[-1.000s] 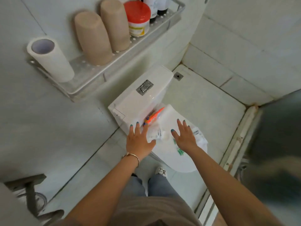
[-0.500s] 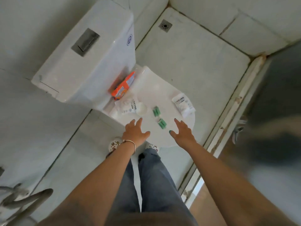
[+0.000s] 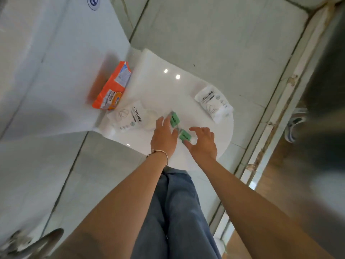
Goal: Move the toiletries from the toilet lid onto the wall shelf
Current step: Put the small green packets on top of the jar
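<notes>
Now both hands reach two green packets on the toilet lid (image 3: 149,75). Left hand (image 3: 164,136) spreads open against the farther green packet (image 3: 175,119); right hand (image 3: 202,143) curls, seemingly unclosed, around the nearer green packet (image 3: 184,136).

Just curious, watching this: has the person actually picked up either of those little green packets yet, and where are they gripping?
Nothing is lifted yet. The left hand touches one green packet, the right hand curls around the other green packet's end; both lie on the toilet lid.
</notes>
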Demonstrator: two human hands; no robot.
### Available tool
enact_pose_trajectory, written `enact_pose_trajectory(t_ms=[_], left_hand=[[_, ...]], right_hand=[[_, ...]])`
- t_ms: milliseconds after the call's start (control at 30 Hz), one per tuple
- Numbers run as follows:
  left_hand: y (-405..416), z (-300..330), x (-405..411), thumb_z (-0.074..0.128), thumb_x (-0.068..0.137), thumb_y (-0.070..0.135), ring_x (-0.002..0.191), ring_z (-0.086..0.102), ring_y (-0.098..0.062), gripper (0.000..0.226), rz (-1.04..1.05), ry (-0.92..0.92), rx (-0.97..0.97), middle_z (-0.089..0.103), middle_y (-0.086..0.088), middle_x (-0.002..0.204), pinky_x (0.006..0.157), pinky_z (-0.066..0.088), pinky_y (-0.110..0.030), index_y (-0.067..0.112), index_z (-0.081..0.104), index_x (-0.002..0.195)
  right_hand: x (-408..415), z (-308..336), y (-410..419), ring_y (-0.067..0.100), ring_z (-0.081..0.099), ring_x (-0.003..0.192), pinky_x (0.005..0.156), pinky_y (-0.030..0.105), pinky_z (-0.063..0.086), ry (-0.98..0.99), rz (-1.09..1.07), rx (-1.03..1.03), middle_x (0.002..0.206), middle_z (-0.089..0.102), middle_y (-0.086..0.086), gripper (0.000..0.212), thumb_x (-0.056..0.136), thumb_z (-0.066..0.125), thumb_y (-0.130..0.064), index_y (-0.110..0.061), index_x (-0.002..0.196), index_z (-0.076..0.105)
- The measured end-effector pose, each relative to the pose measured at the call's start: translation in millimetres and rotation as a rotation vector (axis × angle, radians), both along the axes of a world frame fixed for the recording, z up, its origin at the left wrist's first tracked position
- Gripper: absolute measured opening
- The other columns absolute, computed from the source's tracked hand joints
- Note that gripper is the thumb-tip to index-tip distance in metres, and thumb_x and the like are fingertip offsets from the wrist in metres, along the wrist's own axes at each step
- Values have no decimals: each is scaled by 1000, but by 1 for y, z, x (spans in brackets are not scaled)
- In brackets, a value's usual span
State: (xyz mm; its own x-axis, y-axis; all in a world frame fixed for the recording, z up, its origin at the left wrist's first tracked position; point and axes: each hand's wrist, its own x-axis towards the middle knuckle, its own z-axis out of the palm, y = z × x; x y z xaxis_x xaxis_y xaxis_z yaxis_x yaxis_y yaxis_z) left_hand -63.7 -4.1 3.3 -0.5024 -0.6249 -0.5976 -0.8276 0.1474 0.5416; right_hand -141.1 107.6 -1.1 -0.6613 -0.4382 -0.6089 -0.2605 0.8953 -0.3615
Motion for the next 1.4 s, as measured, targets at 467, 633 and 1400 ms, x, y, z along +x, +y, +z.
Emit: enact_pose_trajectory(t_ms=[467,633,1400], left_hand=[[10,-30,-31,67,84,14,92,57,-31,53,49,-11,-128,36,-12,125,76,54,-41,14,40,130],[3,-27,-30,70,84,23,82,56,-27,37,23,-45,-54,49,-9,108,71,50,-38,7,48,109],[-48,175,-22,52,95,0,73,72,-11,13,707,749,450,68,-15,95,72,57,-21,4,59,106]], right_hand=[[3,-30,-4,19,49,106,74,34,47,83,-9,-52,106,61,-3,32,86,69,-35,-23,113,58],[2,-27,-2,18,50,103,70,31,44,36,-37,-36,108,56,-2,27,86,69,-32,-20,107,58],[-33,199,-70,21,73,73,57,27,56,-457,-825,-758,95,73,12,21,83,75,-11,-14,103,69]])
